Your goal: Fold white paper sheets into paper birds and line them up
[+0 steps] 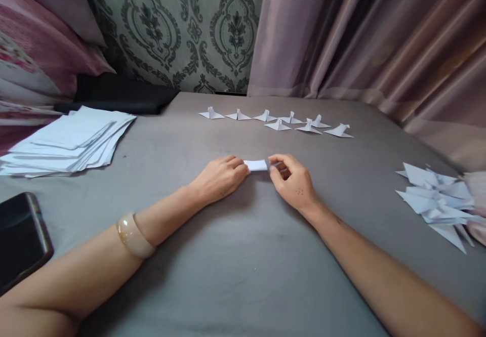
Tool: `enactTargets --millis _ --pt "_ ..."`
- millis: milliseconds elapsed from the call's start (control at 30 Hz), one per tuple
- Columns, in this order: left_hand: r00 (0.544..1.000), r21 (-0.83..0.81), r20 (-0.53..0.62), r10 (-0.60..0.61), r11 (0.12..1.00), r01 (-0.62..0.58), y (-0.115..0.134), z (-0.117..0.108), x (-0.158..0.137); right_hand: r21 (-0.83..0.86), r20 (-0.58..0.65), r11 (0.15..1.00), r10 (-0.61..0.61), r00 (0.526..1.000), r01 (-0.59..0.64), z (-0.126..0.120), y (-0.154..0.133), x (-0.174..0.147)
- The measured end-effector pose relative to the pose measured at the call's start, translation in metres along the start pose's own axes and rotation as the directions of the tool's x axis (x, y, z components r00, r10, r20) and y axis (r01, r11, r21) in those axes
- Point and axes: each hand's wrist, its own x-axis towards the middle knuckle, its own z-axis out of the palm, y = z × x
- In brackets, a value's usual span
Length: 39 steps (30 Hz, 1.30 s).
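Between my two hands is a small folded strip of white paper (256, 165), close to the grey cloth surface. My left hand (223, 177), with a pale bangle (133, 236) on its forearm, grips the strip's left end, and its fingers hide that end. Just beyond the right end is my right hand (291, 179), its thumb and fingers curved and a little apart, with a small gap to the paper. Nothing shows in this hand. Farther back, several folded paper birds (267, 116) stand in two loose rows.
A stack of white paper sheets (72, 139) lies at the left, with a black folded item (121, 93) behind it. A dark phone (23, 238) is at the near left. More folded paper birds (436, 195) are heaped at the right edge. Mauve curtains (341, 33) hang behind.
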Motion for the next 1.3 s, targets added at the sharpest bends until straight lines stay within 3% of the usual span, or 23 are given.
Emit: enactTargets --millis 67,100,133,200,267,300,367,467,533,600,700,767,867,1067,1300 --pt "0.971 -0.226 -0.132 -0.198 0.960 0.165 0.006 -0.003 -0.001 0.014 -0.073 1.000 -0.022 0.997 0.023 -0.001 -0.003 0.000" --pt "0.928 -0.407 -0.152 -0.341 0.877 0.255 0.009 -0.004 0.000 0.009 -0.108 0.998 -0.058 0.992 0.060 -0.002 -0.005 -0.001" --pt "0.871 -0.593 -0.109 -0.480 0.734 0.330 0.010 -0.005 0.000 -0.005 -0.132 0.994 -0.109 0.985 0.109 -0.002 -0.007 -0.001" --pt "0.751 -0.838 0.114 -0.650 0.343 0.424 0.012 -0.005 0.000 -0.051 -0.120 0.974 -0.224 0.967 0.220 -0.003 -0.011 -0.003" --pt "0.665 -0.890 0.310 -0.679 0.038 0.454 0.013 -0.003 0.000 -0.100 -0.030 0.945 -0.314 0.949 0.310 -0.003 -0.015 -0.005" --pt "0.639 -0.890 0.361 -0.680 -0.047 0.453 0.013 -0.002 0.000 -0.126 0.023 0.930 -0.344 0.939 0.344 -0.003 -0.016 -0.006" --pt "0.627 -0.893 0.393 -0.672 -0.119 0.433 0.015 0.001 -0.001 -0.175 0.108 0.902 -0.382 0.918 0.395 -0.001 -0.019 -0.008" --pt "0.656 -0.892 0.386 -0.648 -0.082 0.445 0.019 0.004 -0.003 -0.248 0.186 0.866 -0.397 0.899 0.434 0.000 -0.019 -0.010" --pt "0.660 -0.850 0.393 -0.640 0.021 0.526 0.021 0.003 -0.004 -0.275 0.244 0.855 -0.381 0.892 0.440 0.000 -0.017 -0.011" --pt "0.677 -0.762 0.331 -0.658 0.237 0.603 0.021 0.001 -0.005 -0.284 0.295 0.859 -0.345 0.891 0.426 -0.001 -0.015 -0.011" --pt "0.796 -0.548 0.112 -0.595 0.631 0.549 0.018 -0.005 -0.009 -0.266 0.328 0.885 -0.289 0.899 0.381 -0.002 -0.012 -0.011" --pt "0.870 -0.438 0.085 -0.485 0.766 0.470 0.015 -0.007 -0.012 -0.224 0.338 0.912 -0.257 0.905 0.343 -0.002 -0.011 -0.011" --pt "0.901 -0.385 0.143 -0.410 0.816 0.432 0.012 -0.006 -0.014 -0.161 0.327 0.958 -0.175 0.929 0.237 0.000 -0.010 -0.010" --pt "0.865 -0.438 0.107 -0.490 0.758 0.484 0.008 0.004 -0.009 -0.143 0.277 0.987 0.117 0.954 -0.080 0.005 -0.012 -0.003" --pt "0.858 -0.409 0.041 -0.512 0.775 0.481 0.009 0.007 -0.006 -0.207 0.220 0.974 0.142 0.965 -0.096 0.010 -0.013 0.001"
